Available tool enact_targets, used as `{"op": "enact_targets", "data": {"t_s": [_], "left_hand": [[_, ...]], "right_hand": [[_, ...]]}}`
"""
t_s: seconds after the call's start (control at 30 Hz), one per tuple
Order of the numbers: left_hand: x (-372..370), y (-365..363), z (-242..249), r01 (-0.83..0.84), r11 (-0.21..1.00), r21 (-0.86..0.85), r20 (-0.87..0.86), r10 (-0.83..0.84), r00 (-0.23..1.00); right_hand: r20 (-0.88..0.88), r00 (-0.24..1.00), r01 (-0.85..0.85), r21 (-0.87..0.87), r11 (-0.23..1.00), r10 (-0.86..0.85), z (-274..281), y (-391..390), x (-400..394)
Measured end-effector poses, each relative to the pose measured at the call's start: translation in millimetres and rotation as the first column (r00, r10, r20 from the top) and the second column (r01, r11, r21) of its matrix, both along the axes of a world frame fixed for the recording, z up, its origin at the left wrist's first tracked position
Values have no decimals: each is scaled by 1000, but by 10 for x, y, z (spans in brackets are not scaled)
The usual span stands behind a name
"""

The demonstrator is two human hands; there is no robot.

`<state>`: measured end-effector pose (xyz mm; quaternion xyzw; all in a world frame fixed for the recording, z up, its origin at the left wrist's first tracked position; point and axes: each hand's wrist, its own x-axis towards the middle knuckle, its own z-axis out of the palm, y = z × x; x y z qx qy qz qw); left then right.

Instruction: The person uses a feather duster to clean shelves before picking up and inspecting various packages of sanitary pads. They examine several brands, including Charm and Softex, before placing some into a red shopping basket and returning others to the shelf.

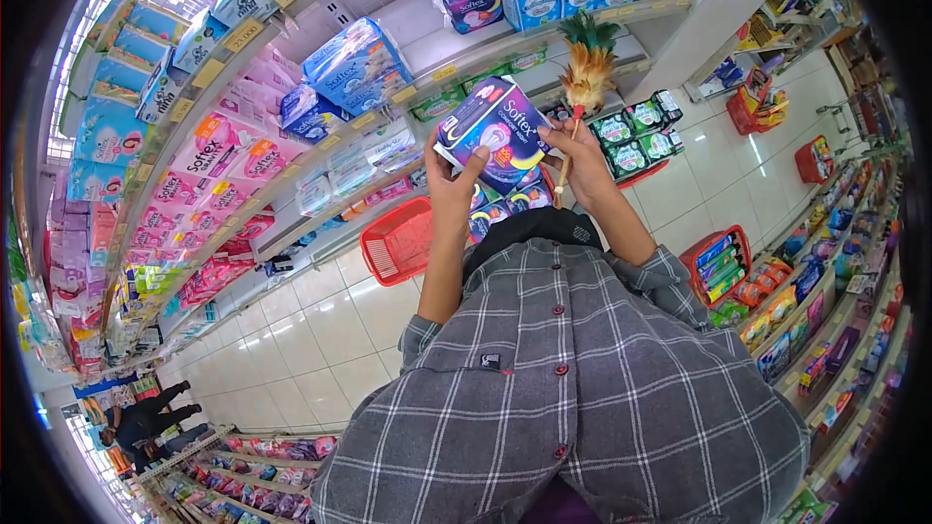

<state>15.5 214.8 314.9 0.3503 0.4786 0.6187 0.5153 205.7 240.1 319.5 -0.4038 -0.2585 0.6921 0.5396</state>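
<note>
A dark purple Softex pack of sanitary pads [500,131] is held up in front of my chest, tilted. My left hand [453,180] grips its left side, with the thumb across the front. On the other side, my right hand [584,160] has its fingers at the pack's right edge. That same hand also holds a feather duster [587,68] by its thin wooden stick, the brown and green feathers pointing up toward the shelf. More dark Softex packs [490,218] lie below the held pack, partly hidden by my hands and clothing.
A shelf ahead carries blue Softex packs [359,63] and pink packs [214,146] behind a price-tag edge [444,73]. Red baskets [396,243] stand on the tiled floor [330,330]. Green-and-black packs [636,136] are stacked at right. Another person [150,427] is far left.
</note>
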Motion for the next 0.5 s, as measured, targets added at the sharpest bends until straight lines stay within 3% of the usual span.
{"op": "enact_targets", "data": {"t_s": [0.1, 0.2, 0.23, 0.33, 0.4, 0.5], "left_hand": [[-5, -31, 37, -24, 999, 21, -50, 25, 998], [-9, -54, 52, -32, 976, 215, -356, 109, 928], [-21, -76, 52, -25, 952, 304, -528, 190, 828], [-137, -113, 152, 330, 810, 484, -849, 345, 401], [-188, -167, 48, 472, 769, 431, -890, 278, 361], [-201, -224, 39, 585, 687, 431, -900, 286, 328]], "right_hand": [[54, 998, -19, -20, 1000, 20, -65, -19, -9], [92, 996, -12, -70, 997, 19, -47, -41, -59], [63, 998, -6, -87, 996, 12, 58, -74, -107], [-132, 985, -123, -57, 991, 114, 170, -82, -127], [-251, 959, -144, -22, 989, 134, 332, -98, -125], [-238, 970, -56, -35, 998, 46, 231, -75, -85]]}}
